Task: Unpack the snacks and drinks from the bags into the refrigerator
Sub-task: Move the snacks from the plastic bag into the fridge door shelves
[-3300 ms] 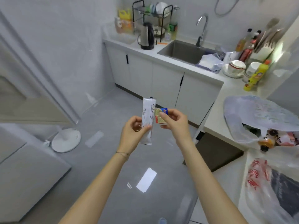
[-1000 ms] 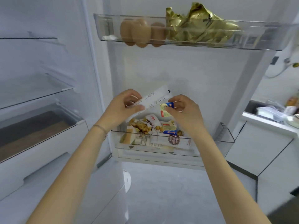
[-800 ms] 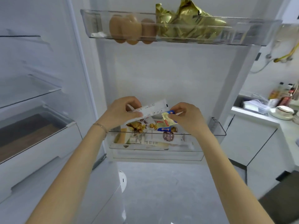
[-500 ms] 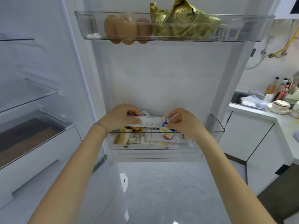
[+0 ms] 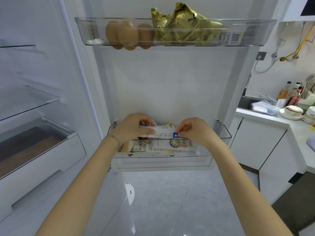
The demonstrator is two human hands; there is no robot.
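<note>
Though the white packet (image 5: 161,132) and blue sachet (image 5: 177,135) bear print, none is legible

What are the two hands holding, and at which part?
The left hand grips the long white packet at its left end. The right hand pinches a small packet at its blue corner.

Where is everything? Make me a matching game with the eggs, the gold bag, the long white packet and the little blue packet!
Things:
1 eggs
2 gold bag
3 long white packet
4 little blue packet

Places:
A pinched by the right hand
B upper door bin, middle
C gripped by the left hand
D upper door bin, left part

Pairs: 1-D, 2-B, 3-C, 4-A
</note>
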